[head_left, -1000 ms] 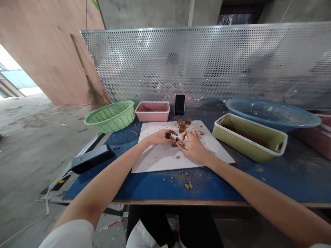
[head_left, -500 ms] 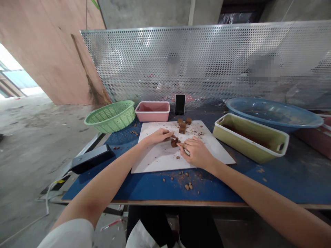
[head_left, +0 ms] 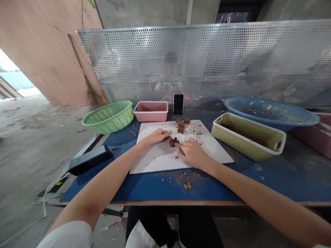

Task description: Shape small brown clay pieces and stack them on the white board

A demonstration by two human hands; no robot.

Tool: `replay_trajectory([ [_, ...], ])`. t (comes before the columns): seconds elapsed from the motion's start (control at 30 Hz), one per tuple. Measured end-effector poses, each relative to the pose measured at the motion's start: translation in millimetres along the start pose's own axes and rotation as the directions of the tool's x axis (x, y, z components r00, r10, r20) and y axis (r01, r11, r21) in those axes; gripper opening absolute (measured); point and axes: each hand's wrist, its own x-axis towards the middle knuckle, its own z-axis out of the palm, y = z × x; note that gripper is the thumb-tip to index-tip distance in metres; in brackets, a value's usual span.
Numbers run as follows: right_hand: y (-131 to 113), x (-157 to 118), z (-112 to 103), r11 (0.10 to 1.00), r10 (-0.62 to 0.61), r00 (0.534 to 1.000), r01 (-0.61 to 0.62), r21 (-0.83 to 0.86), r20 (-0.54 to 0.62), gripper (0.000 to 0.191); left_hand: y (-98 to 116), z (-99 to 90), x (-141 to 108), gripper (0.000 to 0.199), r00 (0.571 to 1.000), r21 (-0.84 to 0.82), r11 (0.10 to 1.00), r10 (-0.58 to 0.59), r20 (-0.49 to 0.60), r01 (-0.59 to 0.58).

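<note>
Here, brown lump (head_left: 173,142) between left hand (head_left: 156,136), right hand (head_left: 192,153)

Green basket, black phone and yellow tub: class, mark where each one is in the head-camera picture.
green basket (head_left: 110,119), head view, front of its woven wall
black phone (head_left: 178,104), head view, middle of its screen
yellow tub (head_left: 243,146), head view, near side wall

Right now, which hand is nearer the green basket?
Left. The left hand lies on the white board, on the side toward the green basket; the right hand lies farther right.
</note>
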Motion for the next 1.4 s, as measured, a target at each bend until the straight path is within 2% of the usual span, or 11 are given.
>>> replay_trajectory([
  [0.43,0.4,5.5,-2.4,1.0,-0.02,0.996,0.02,0.006,0.083,0.024,-1.1,0.5,0.7,0.072,1.0,0.008,1.0,-0.006,-0.013,0.006],
  [0.53,-0.4,3.2,-2.9,1.0,-0.026,0.997,0.027,-0.009,0.071,0.026,1.8,1.2,-0.6,0.071,1.0,0.008,1.0,-0.007,-0.019,0.007],
  [0.63,0.5,0.1,-1.8,0.998,-0.055,0.998,0.055,-0.013,0.002,0.031,3.7,1.6,-1.4,0.07,1.0,-0.002,1.0,-0.014,-0.024,0.014],
  [0.7,2.2,-0.5,-2.2,0.999,-0.052,0.995,0.052,-0.004,-0.086,0.034,3.2,1.7,-0.9,0.069,1.0,-0.006,1.0,-0.012,-0.02,0.012],
  [0.8,4.5,0.0,-6.7,0.998,0.018,0.973,-0.004,0.065,-0.229,0.036,0.8,1.8,0.3,0.07,1.0,-0.003,1.0,0.001,-0.013,-0.001],
  [0.9,4.4,-1.7,-13.6,0.978,0.078,0.946,-0.011,0.209,-0.316,0.027,-0.7,2.2,0.5,0.07,1.0,-0.02,1.0,-0.008,-0.016,0.008],
  [1.0,2.4,-6.1,-18.9,0.916,0.151,0.942,-0.019,0.402,-0.3,0.017,-0.4,2.3,-0.2,0.07,1.0,-0.051,0.998,-0.029,-0.01,0.028],
  [1.1,1.0,-9.6,-21.6,0.817,0.204,0.955,-0.045,0.575,-0.215,0.006,-1.0,1.9,0.2,0.071,0.999,-0.05,0.998,-0.033,-0.011,0.033],
  [1.23,1.5,-10.6,-20.2,0.636,0.188,0.975,-0.028,0.771,-0.12,0.033,-5.0,1.3,2.8,0.075,0.999,-0.062,0.997,-0.043,-0.004,0.043],
  [1.33,1.2,-10.0,-15.6,0.509,0.165,0.982,-0.006,0.861,-0.091,0.043,-7.8,0.7,4.0,0.075,0.999,-0.07,0.997,-0.044,0.0,0.044],
  [1.4,0.2,-9.1,-11.8,0.459,0.157,0.985,-0.009,0.888,-0.071,0.048,-8.5,0.3,4.3,0.076,0.999,-0.065,0.997,-0.045,0.006,0.045],
])
